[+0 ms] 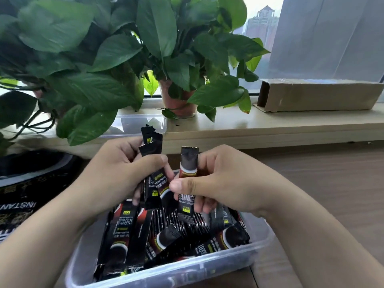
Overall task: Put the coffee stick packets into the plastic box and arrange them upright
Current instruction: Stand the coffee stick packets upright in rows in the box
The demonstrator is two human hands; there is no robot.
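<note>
The left hand [124, 169] is gripping a small bundle of coffee stick packets [152, 146] upright, fingers curled round them, while the right hand [218, 179] is pinching a single packet [188, 163] between thumb and fingers. Both are hovering just above the clear plastic box [207, 269], where more packets [166, 235] are lying jumbled (mostly flat or leaning).

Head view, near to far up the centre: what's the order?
Plastic box rim → coffee packets lying in it → left hand and right hand, level, gripping more → clear tub → terracotta pot → window.
</note>
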